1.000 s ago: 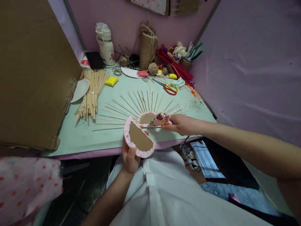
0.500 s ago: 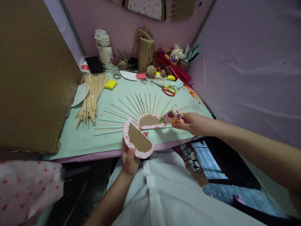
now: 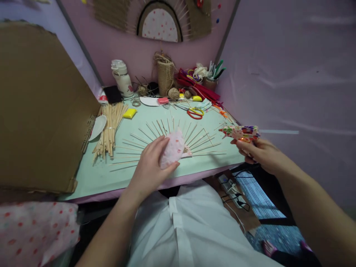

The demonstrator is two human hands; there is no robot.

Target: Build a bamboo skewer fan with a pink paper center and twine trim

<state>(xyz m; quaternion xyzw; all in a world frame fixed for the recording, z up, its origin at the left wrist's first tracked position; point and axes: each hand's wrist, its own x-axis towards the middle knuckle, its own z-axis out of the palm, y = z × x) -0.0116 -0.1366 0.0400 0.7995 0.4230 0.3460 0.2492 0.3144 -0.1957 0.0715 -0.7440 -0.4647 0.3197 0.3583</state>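
Observation:
My left hand (image 3: 151,163) grips a half-round card piece covered in pink dotted fabric (image 3: 172,149) and holds it over the centre of a fan of thin wooden sticks (image 3: 167,134) laid on the pale green table (image 3: 111,174). The card's fabric side faces up. My right hand (image 3: 257,152) is closed on a flower-patterned glue gun (image 3: 240,133), held off the table's right edge with its nozzle pointing left.
A bundle of loose sticks (image 3: 109,126) and a white plate (image 3: 98,127) lie at left beside a big cardboard sheet (image 3: 39,111). Scissors (image 3: 194,112), twine spools (image 3: 165,76), a bottle (image 3: 121,78) and pipe cleaners (image 3: 194,84) crowd the back. A power strip (image 3: 232,187) sits below.
My left hand turned the card piece over and brought it forward onto the stick fan's centre. My right hand pulled the glue gun away to the right. The camera tilted up.

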